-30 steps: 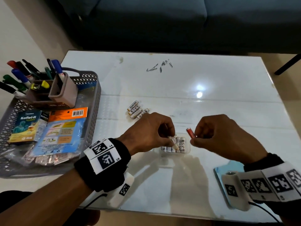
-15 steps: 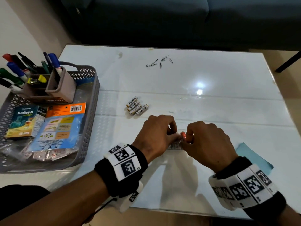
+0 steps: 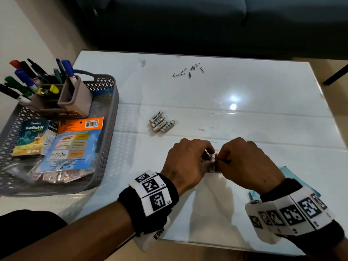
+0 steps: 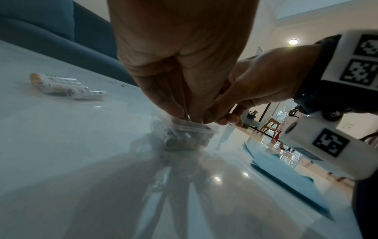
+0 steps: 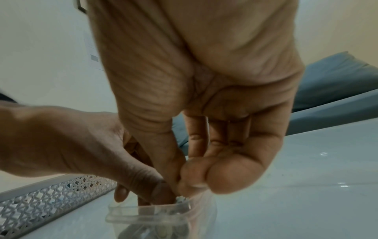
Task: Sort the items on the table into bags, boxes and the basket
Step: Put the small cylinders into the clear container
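Meeting over a clear box (image 4: pixel 184 134) of batteries on the surface (image 3: pixel 244 87), both hands, left hand (image 3: pixel 185 162) and right hand (image 3: pixel 244 162), pinch a red-tipped battery (image 3: pixel 217 156) together.

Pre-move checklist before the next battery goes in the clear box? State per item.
1. Clear box upright on the table, mouth open: ok.
2. Batteries already in the box lie side by side: ok.
3. Left hand steadies the box, fingers at its rim: ok.
4. Right hand pinches an orange-tipped battery at the box mouth: ok; whether it is seated yet: cannot tell.
5. Four loose batteries lie together beyond the hands, unobstructed: ok.
6. Room left in the box for all four: cannot tell.
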A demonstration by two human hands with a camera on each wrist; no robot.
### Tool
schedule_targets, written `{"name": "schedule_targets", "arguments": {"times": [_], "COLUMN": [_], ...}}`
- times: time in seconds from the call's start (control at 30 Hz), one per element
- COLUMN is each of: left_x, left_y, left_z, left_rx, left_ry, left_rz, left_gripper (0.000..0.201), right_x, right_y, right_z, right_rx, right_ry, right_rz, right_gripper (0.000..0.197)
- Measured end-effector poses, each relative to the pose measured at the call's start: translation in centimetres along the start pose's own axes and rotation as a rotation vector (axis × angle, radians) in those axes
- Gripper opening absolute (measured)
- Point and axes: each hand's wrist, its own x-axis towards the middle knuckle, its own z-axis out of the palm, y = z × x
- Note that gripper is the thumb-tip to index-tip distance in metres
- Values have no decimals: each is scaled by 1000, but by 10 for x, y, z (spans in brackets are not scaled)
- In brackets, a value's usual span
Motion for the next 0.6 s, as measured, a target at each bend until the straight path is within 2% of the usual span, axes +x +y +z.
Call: {"name": "schedule_targets", "arguments": {"times": [0.13,0.2,0.33,0.43,0.53,0.6], "left_x": [4,10,29,31,29,29], "left_y": [-3,0,-5,-19,-32,-37], "left_z": [-5,-15,-47,-67,-72,-71], "left_rx": [-35,-50,-55,262,543,627], "left_ry": [-59,-83,65,144,61,43], "left_rz": [-2,-14,-94,-160,-203,-219], "left_gripper": [23,16,11,12,28,32], "right_x": [0,2,10,16,20,20], "right_y": [-6,-8,-12,-18,-23,-25], "right_z": [-3,-4,-2,2,9,14], "right_rx": [65,102,177,230,258,279], "right_ry": [118,207,327,358,381,398], "right_rz": [-46,-70,-110,-144,-209,-277], "right_gripper": [9,9,8,5,1,7]}}
